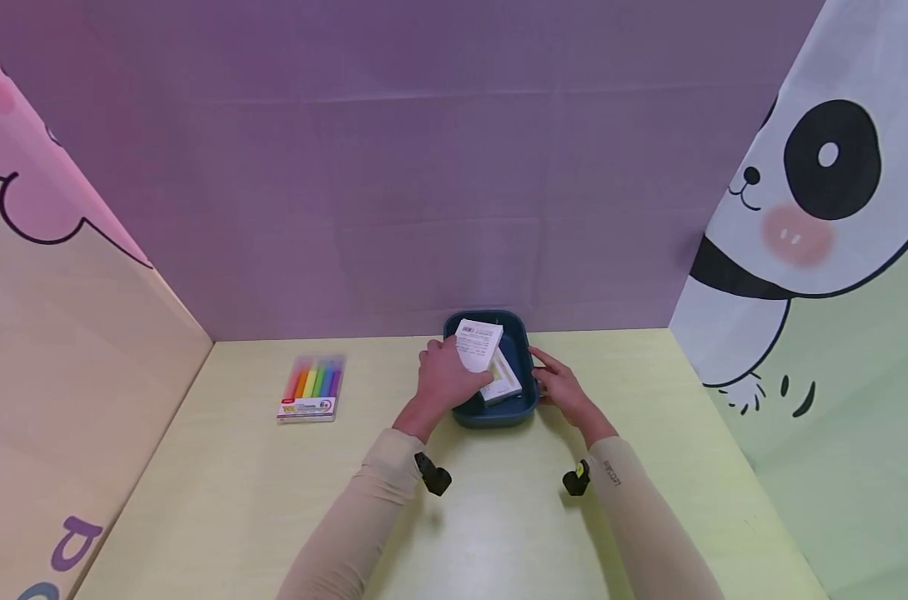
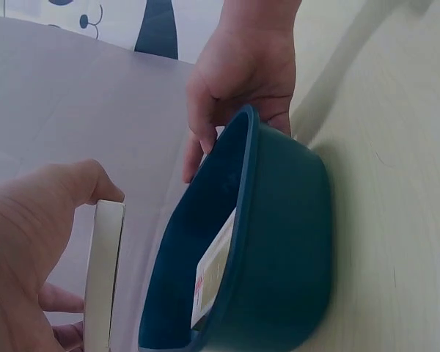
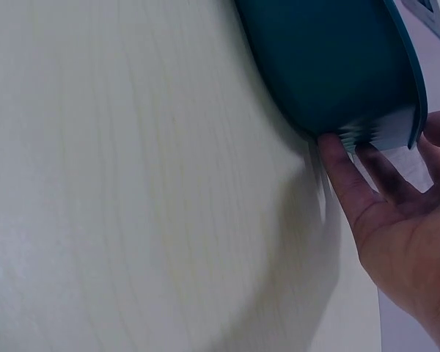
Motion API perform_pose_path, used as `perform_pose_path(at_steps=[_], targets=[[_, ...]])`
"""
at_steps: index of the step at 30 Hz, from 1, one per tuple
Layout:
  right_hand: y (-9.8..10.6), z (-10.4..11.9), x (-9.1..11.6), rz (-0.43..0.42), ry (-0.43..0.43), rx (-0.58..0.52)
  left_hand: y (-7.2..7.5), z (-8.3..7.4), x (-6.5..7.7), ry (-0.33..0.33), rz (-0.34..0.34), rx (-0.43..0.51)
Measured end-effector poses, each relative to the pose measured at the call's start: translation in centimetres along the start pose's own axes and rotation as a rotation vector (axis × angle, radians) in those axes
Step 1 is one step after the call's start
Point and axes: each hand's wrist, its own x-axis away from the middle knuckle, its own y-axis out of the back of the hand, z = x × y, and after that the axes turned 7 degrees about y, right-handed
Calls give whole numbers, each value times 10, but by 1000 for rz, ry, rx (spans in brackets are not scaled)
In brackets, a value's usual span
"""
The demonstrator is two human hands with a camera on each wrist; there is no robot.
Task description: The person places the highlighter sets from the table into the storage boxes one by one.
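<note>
My left hand (image 1: 448, 375) grips a thin white box (image 1: 478, 343) with printed text and a barcode, raised over the left part of a dark blue-green basin (image 1: 493, 422). In the left wrist view, the thumb and fingers hold the thin box (image 2: 104, 275) by its sides, outside the basin's rim in this view. A second white box (image 1: 503, 377) leans inside the basin, partly hidden by the first. At the basin's right side, my right hand (image 1: 566, 390) rests its extended fingers (image 3: 345, 172) against the outer wall, close under the rim.
A clear case of coloured markers (image 1: 311, 390) lies to the left on the pale wooden table (image 1: 221, 492). A purple cloth backdrop (image 1: 438, 208) rises right behind the basin. Printed side panels stand left and right, the right one with a panda (image 1: 832, 158).
</note>
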Motion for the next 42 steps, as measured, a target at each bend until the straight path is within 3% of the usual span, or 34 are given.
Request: perform_pose_path(at_steps=[12, 27, 42], targets=[[0, 0, -2, 7, -10, 0, -6, -13, 1, -31, -24, -52], [1, 2, 2, -7, -29, 47, -30, -16, 3, -18, -17, -113], [-1, 2, 2, -4, -9, 37, -38, -7, -4, -63, -60, -189]])
